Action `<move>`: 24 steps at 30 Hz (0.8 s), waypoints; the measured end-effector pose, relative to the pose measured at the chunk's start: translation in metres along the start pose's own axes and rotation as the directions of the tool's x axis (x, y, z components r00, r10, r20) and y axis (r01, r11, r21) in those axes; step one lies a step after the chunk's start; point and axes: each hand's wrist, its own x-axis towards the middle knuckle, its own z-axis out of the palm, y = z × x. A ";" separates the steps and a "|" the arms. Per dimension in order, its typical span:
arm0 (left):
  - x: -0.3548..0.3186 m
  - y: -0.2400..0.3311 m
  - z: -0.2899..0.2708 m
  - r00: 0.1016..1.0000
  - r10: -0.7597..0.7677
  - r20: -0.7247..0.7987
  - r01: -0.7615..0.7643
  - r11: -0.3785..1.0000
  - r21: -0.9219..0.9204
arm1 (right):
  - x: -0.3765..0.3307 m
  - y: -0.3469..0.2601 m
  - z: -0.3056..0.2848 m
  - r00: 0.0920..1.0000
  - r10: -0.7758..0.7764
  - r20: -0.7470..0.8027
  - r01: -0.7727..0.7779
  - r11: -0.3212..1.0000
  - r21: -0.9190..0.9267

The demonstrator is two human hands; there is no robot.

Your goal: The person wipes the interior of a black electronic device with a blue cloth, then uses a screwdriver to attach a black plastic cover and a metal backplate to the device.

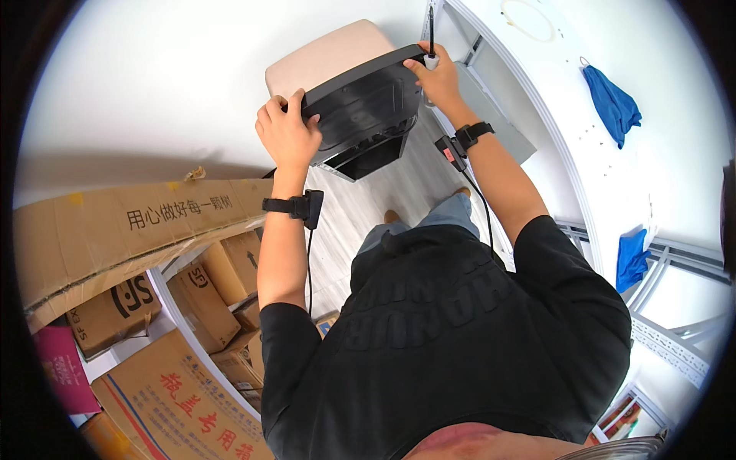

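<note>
Black plastic, box-shaped appliance [360, 107] hangs tilted above the beige cushioned stool [326, 54], my left hand [287, 134] and right hand [433, 77] clamped on its ends; mid-carry, I judge, needing a level, steady lowering.

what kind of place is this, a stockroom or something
Probably a storeroom or workshop back room: stacked cardboard boxes on the left, white metal shelving on the right, blue cloths hanging. Both hands hold a black device.

device [364, 107] held between both hands above a stool [322, 54]; cardboard boxes [153, 307] left; shelving [613, 153] right
</note>
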 end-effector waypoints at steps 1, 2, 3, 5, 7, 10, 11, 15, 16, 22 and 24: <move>0.000 0.001 0.001 1.000 -0.012 -0.010 0.012 1.000 -0.004 | 0.000 -0.001 0.000 1.000 0.002 -0.001 -0.002 1.000 0.000; 0.001 0.002 0.002 0.999 -0.024 -0.021 0.024 1.000 -0.008 | -0.001 -0.002 0.000 1.000 0.004 -0.003 -0.004 1.000 0.000; 0.002 0.004 0.003 0.999 -0.036 -0.031 0.036 0.999 -0.012 | 0.000 -0.001 0.000 1.000 0.011 -0.001 -0.011 1.000 -0.004; 0.007 0.008 0.002 0.999 -0.018 -0.032 0.018 1.000 0.002 | 0.002 -0.001 0.001 1.000 0.024 0.007 -0.024 1.000 -0.015; 0.012 0.014 0.003 0.999 0.019 -0.049 -0.022 0.999 -0.047 | 0.000 -0.001 0.001 1.000 0.021 0.004 -0.021 1.000 -0.007; 0.018 0.028 0.009 0.998 0.049 -0.035 -0.053 0.991 -0.123 | 0.000 -0.001 0.001 1.000 0.006 0.009 -0.006 1.000 0.000; 0.019 0.027 0.011 0.998 0.034 -0.044 -0.039 0.992 -0.117 | -0.001 0.001 0.001 1.000 0.002 0.012 -0.002 1.000 0.001; 0.017 0.028 0.019 0.997 -0.004 -0.080 -0.003 0.995 -0.095 | -0.003 0.007 0.002 0.999 -0.053 0.007 0.053 0.997 -0.062; 0.019 0.030 0.019 0.996 -0.005 -0.094 -0.003 0.996 -0.090 | 0.002 0.012 0.002 0.995 -0.100 -0.002 0.099 0.990 -0.104; 0.017 0.029 0.014 0.996 -0.023 -0.086 0.014 0.994 -0.108 | -0.001 -0.007 -0.010 0.996 -0.025 0.087 0.031 0.997 -0.069; 0.018 0.032 0.014 0.997 -0.060 -0.042 0.054 0.988 -0.142 | -0.008 -0.018 -0.022 0.987 0.048 0.154 -0.041 0.998 -0.051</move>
